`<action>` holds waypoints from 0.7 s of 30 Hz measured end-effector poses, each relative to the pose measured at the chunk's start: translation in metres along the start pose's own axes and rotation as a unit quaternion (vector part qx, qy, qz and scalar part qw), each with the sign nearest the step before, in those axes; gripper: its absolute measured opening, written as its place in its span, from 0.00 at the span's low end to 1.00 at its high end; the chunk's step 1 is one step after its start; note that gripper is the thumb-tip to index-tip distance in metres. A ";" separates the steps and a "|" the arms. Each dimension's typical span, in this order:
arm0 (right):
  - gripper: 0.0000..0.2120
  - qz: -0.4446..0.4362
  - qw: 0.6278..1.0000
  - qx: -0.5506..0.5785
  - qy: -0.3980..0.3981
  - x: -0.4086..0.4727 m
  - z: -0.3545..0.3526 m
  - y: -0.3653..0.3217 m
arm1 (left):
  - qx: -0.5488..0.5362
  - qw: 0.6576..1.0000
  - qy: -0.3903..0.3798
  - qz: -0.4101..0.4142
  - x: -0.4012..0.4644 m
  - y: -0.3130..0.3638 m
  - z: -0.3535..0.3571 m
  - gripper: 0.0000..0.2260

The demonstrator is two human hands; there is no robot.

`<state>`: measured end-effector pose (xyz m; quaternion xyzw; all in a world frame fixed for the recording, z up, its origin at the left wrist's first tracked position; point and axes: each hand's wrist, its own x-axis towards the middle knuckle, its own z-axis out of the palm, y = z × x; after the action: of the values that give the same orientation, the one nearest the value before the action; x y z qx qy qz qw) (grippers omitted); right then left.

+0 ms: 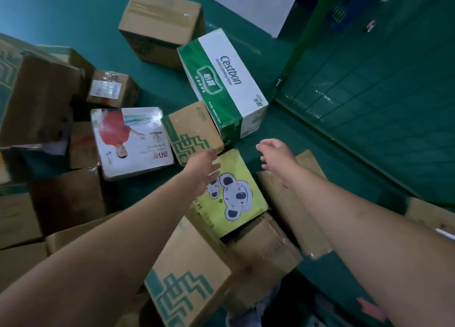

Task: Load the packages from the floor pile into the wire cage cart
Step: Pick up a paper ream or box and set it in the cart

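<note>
Two hands: both reach down over the pile, and neither holds anything.
Left hand [205,169]: middle of the frame, fingers straight and loose, over the top left corner of the yellow koala box [236,193]. I cannot tell if it touches the box.
Right hand [277,154]: just right of middle, fingers spread and loose, in the air past the box's top right corner.
Yellow koala box: it lies between the two hands, flat side up, a bit below them in the frame. Its long side runs from the upper middle down toward the lower right.
Nearer hand: the left one looks closest. The right one is close too, so I think this box is the next to be picked up, one hand on each side.
Pile on the floor [73,11]: lots of boxes fill the left and bottom of the frame.
Small brown box with green pattern [192,132]: right above the koala box, close to the left fingers.
Green and white water box [221,80]: upper middle, leaning on the small brown box.
Picture box with a person in red [130,139]: left of middle.
Big brown box with green pattern [192,277]: bottom middle, at the koala box's lower edge.
In the way: brown boxes crowd the koala box below and on the right, so fingers may not slip under easily.
Wire cage cart [369,80]: green wire wall on the right side of the frame, well apart from the hands.
</note>
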<state>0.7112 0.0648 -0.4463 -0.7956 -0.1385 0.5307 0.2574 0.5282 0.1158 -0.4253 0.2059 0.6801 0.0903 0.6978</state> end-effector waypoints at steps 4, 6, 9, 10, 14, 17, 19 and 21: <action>0.20 -0.055 0.998 -0.023 0.007 0.075 0.009 -0.003 | -0.019 0.999 -0.013 0.029 0.062 0.004 0.013 0.18; 0.24 -0.071 0.997 -0.022 0.007 0.105 0.012 -0.008 | -0.026 0.999 -0.003 0.039 0.084 0.010 0.018 0.19; 0.29 -0.109 0.993 -0.023 0.030 0.147 0.016 -0.019 | -0.035 0.998 0.005 0.053 0.115 0.020 0.025 0.22; 0.31 -0.120 0.992 -0.020 0.042 0.161 0.017 -0.021 | -0.032 0.998 0.003 0.059 0.123 0.022 0.028 0.23; 0.42 -0.101 0.995 -0.001 0.021 0.197 0.022 -0.025 | -0.020 0.997 0.000 0.068 0.145 0.026 0.035 0.23; 0.33 -0.083 0.996 0.043 0.012 0.196 0.026 -0.018 | -0.016 0.998 -0.013 0.058 0.150 0.023 0.035 0.11; 0.27 -0.096 0.994 0.047 0.015 0.187 0.023 -0.018 | -0.006 0.998 -0.017 0.057 0.142 0.019 0.031 0.13; 0.25 -0.125 0.992 0.029 0.015 0.169 0.016 -0.026 | 0.003 0.998 -0.019 0.066 0.121 0.020 0.027 0.13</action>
<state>0.7654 0.1732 -0.5671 -0.7723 -0.2169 0.4860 0.3468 0.5648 0.1784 -0.5277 0.2536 0.6521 0.1300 0.7025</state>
